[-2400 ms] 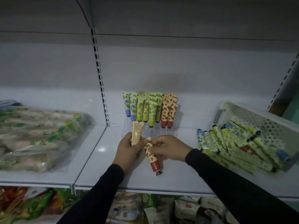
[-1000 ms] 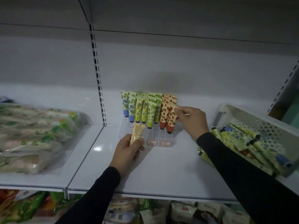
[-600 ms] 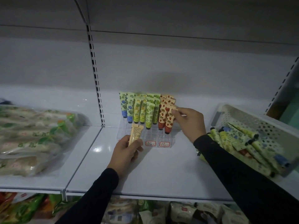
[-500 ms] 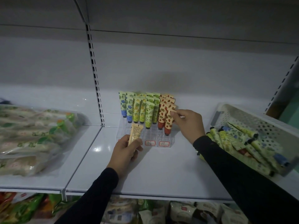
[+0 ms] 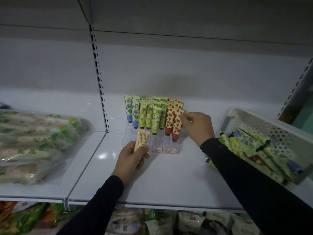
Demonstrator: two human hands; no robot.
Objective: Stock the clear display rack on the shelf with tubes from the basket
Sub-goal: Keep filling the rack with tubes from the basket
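**Rack stocking: right hand on strawberry tube, left holding a spare**

My left hand (image 5: 131, 160) is near the front-left corner of the clear display rack (image 5: 153, 143), fingers curled round an orange-cream tube (image 5: 142, 139). The tube stands upright out of my grip, crimped end up, printed text facing me. It hides part of the rack's front-left edge, and I can't tell whether it touches the rack.

My right hand (image 5: 197, 126) is at the rack's right side, fingertips (image 5: 183, 117) pinching the top edge of the front strawberry tube (image 5: 177, 125). That tube stands cap down in the rightmost column, its red cap low in the slot.

Rack sits mid-shelf (image 5: 169, 180), towards the far wall. Columns left to right: blue-flower tubes (image 5: 133, 112), yellow-fruit tubes (image 5: 146, 116), green tubes (image 5: 159, 116), then strawberry ones. All stand cap down, tiered higher towards the back. Small price labels (image 5: 157, 149) run along the front edge.

The white perforated basket (image 5: 271, 131) is on the shelf to the right, tipped so its open side faces left. A heap of tubes (image 5: 250, 150) lies in it, mostly green and yellow, some blue caps and one red showing. My right forearm crosses in front of the near-left part of that heap.

On the left shelf bay lies a stack of clear-bagged goods (image 5: 33, 143). Packaged goods (image 5: 152, 221) fill the shelf below.
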